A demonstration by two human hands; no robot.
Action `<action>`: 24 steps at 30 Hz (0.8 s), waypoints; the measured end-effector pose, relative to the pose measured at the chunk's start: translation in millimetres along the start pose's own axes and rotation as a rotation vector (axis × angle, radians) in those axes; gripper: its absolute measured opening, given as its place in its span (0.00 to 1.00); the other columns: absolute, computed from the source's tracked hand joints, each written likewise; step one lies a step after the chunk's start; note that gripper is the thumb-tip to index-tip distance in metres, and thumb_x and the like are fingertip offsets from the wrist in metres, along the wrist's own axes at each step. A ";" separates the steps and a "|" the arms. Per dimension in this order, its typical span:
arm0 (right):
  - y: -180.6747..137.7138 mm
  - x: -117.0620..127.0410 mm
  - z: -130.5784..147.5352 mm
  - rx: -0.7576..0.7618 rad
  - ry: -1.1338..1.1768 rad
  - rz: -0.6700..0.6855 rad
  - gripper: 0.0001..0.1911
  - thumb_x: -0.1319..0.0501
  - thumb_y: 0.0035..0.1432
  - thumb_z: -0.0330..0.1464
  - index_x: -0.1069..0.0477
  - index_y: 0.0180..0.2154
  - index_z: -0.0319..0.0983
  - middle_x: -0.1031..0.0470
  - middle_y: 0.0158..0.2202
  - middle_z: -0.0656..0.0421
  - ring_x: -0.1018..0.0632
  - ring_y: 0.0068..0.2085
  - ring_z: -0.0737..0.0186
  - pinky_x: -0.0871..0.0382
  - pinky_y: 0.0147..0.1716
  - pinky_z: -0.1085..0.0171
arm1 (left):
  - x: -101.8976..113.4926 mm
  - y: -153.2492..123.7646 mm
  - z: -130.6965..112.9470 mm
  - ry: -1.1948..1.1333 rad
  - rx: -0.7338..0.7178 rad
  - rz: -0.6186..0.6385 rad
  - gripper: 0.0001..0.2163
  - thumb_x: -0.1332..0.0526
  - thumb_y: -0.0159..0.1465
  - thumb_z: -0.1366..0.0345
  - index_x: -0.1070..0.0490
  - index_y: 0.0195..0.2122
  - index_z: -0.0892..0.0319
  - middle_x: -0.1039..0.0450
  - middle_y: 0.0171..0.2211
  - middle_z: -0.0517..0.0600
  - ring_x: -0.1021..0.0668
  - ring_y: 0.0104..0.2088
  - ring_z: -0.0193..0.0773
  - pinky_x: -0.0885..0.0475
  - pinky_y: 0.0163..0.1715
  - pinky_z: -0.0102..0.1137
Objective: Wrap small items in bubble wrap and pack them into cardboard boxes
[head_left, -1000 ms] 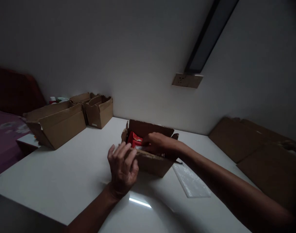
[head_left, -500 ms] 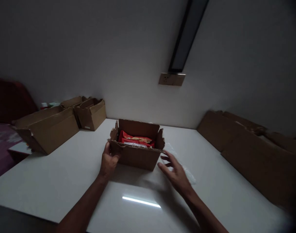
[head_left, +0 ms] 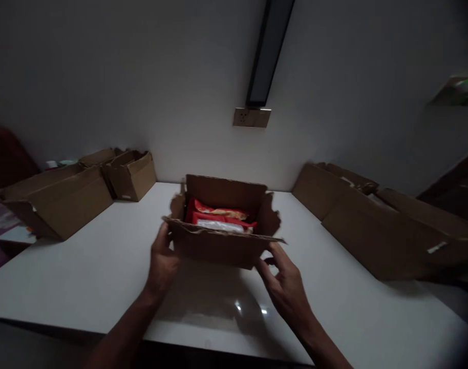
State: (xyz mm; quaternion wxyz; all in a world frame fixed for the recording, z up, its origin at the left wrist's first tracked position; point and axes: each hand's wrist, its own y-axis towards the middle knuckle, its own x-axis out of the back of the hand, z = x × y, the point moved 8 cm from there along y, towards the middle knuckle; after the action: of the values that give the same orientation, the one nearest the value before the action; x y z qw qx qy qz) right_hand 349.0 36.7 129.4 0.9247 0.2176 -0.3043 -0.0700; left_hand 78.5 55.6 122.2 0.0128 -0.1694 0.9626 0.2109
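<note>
A small open cardboard box (head_left: 218, 246) is held just above the white table (head_left: 84, 277), its flaps standing up. Inside lie red snack packets (head_left: 218, 214) and a pale wrapped item (head_left: 222, 226). My left hand (head_left: 163, 261) grips the box's left side, thumb on the front edge. My right hand (head_left: 285, 282) holds the right lower corner from beneath, fingers curled against the cardboard.
Two open cardboard boxes (head_left: 61, 197) (head_left: 132, 174) stand at the back left of the table. Flattened cardboard sheets (head_left: 376, 220) lean along the right side. A wall socket (head_left: 252, 117) sits on the wall behind. Something purple lies off the table's left edge.
My right hand came out of the box, swung round its right side and took hold of that corner. The box rose and moved toward me. My left hand shifted to its left side.
</note>
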 end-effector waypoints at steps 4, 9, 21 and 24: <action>-2.9 -29.6 21.6 0.106 0.032 0.018 0.26 0.43 0.63 0.36 0.36 0.62 0.44 0.29 0.59 0.51 0.23 0.47 0.52 0.23 0.31 0.60 | 47.3 -5.0 -3.9 0.082 0.021 -0.142 0.21 0.30 0.55 0.58 0.28 0.48 0.59 0.24 0.46 0.51 0.23 0.46 0.42 0.27 0.46 0.30; -40.5 -44.9 7.2 0.208 0.039 0.067 0.24 0.42 0.63 0.34 0.35 0.61 0.47 0.26 0.56 0.53 0.20 0.47 0.52 0.20 0.39 0.56 | 72.1 -27.0 15.2 0.154 0.132 -0.146 0.26 0.30 0.53 0.54 0.28 0.50 0.59 0.22 0.47 0.54 0.22 0.49 0.47 0.26 0.47 0.35; 3.5 -79.6 -43.7 0.122 0.280 0.413 0.68 0.25 0.39 0.46 0.63 0.72 0.44 0.56 0.73 0.47 0.47 0.70 0.36 0.47 0.65 0.39 | 90.1 -44.7 50.8 0.162 0.274 -0.101 0.27 0.28 0.47 0.48 0.26 0.43 0.59 0.20 0.39 0.54 0.19 0.43 0.50 0.22 0.42 0.37; 9.9 -88.3 -34.5 0.153 0.343 0.393 0.67 0.26 0.40 0.38 0.66 0.72 0.46 0.54 0.72 0.49 0.45 0.70 0.42 0.47 0.66 0.44 | 95.1 -48.3 62.6 0.128 0.341 -0.125 0.28 0.27 0.45 0.49 0.27 0.44 0.58 0.20 0.40 0.53 0.18 0.41 0.49 0.21 0.37 0.34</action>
State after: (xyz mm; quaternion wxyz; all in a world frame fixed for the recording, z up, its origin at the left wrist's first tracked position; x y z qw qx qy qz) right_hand 298.4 81.1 62.0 0.9395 0.2322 -0.1842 0.1716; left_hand 2.0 9.5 36.7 -0.0069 -0.2372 0.9709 0.0325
